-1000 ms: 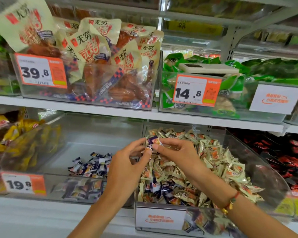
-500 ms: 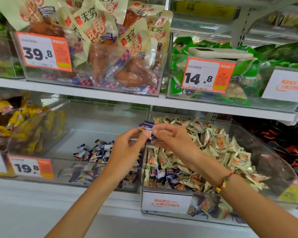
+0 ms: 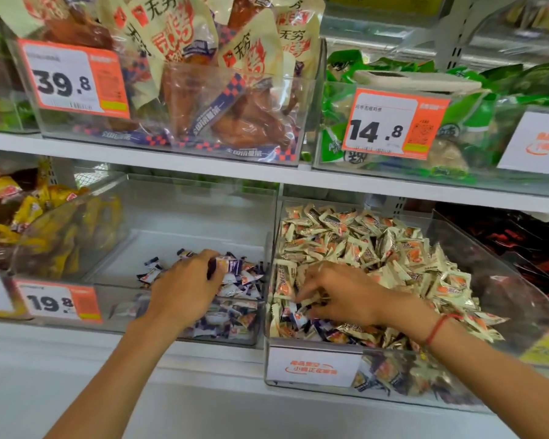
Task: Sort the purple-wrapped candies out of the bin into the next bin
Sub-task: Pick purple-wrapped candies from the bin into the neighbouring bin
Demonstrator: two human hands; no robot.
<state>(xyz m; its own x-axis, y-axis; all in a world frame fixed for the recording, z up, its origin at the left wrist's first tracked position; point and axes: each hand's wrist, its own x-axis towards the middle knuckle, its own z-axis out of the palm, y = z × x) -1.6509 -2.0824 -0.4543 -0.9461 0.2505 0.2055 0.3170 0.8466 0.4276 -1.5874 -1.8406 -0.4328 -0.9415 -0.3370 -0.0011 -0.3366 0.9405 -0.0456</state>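
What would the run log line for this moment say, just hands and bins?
left hand: holds purple candy over left bin | right hand: fingers digging among candies in right bin | sorting unfinished

I am looking at a shop's snack aisle: white shelves [image 3: 203, 172] carry clear plastic bins [image 3: 504, 280] of wrapped sweets and packaged food, with orange price tags [image 3: 76, 79] reading 39.8, 14.8 [image 3: 390, 125] and 19.8 [image 3: 57, 302] on their fronts.

Left hand [image 3: 184, 288] holding purple candy [image 3: 227, 267] over left bin [image 3: 178, 315], right hand [image 3: 339, 293] fingers [image 3: 311, 301] among cream candies [image 3: 377, 248]
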